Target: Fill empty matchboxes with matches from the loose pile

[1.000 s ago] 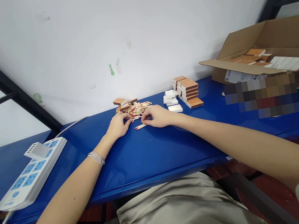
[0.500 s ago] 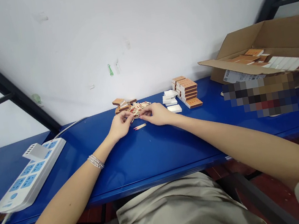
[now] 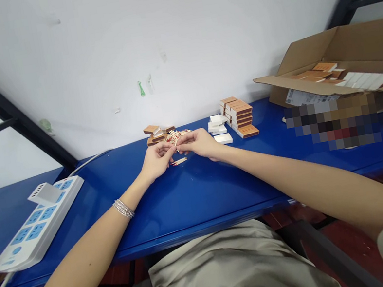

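A heap of loose matches (image 3: 176, 135) lies on the blue table, partly covered by my hands. Just in front of the heap, my left hand (image 3: 157, 159) is closed, thumb and fingers pinched on matches. My right hand (image 3: 199, 144) meets it, its fingers also closed on matches; a pale stick (image 3: 176, 145) shows between the fingertips of both. How many each hand holds I cannot tell. Below the fingers, a few separate matches (image 3: 179, 162) rest on the tabletop. Brown matchboxes (image 3: 152, 130) stand behind my left hand.
Right of my right hand are white matchbox trays (image 3: 223, 139) and a stack of matchboxes (image 3: 241, 114). An open cardboard box (image 3: 277, 81) with more matchboxes stands at the far right, beside a blurred patch. A white power strip (image 3: 42, 224) lies on the left of the blue table (image 3: 195, 207).
My hands have come together in front of the heap; the fingertips, apart before, now meet. My right hand has shifted slightly left, and a match now shows between the fingers.
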### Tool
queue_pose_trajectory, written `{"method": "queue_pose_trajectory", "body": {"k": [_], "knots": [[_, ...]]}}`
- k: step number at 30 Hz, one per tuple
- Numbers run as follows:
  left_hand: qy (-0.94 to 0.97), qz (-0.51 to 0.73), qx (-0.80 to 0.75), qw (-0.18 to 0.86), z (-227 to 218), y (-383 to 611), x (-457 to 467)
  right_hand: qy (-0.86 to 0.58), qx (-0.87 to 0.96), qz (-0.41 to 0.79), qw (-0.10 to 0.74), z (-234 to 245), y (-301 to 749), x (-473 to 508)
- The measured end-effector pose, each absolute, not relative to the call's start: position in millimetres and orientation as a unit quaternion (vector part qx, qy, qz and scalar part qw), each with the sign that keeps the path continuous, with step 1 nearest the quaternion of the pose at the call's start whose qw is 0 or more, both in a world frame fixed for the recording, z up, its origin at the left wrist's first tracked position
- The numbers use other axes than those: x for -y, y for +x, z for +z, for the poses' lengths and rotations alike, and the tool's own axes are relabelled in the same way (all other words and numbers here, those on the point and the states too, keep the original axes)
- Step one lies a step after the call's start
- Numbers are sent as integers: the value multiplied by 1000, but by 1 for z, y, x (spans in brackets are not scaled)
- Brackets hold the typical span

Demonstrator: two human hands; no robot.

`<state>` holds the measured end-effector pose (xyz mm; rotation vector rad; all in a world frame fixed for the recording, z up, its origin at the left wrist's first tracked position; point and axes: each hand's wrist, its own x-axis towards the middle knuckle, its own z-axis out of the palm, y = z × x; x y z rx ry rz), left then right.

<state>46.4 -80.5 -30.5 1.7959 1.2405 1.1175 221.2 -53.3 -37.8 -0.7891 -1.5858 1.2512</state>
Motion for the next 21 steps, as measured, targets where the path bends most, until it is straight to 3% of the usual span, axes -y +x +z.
{"method": "queue_pose_trajectory", "body": {"k": [4, 7, 11, 16, 21], "knots": [[687, 435, -475, 336, -31, 47, 80, -337, 637, 505, 475, -40, 222, 49], [654, 475, -481, 340, -28, 49, 79, -361, 706, 385, 473, -39, 224, 48], [631, 490, -500, 335, -26, 47, 79, -316, 824, 248, 400, -38, 227, 51], [636, 485, -500, 332, -27, 44, 76, -251, 882, 196, 348, -41, 226, 54], [645, 479, -493, 333, -28, 44, 77, -297, 823, 255, 412, -44, 222, 51]]}}
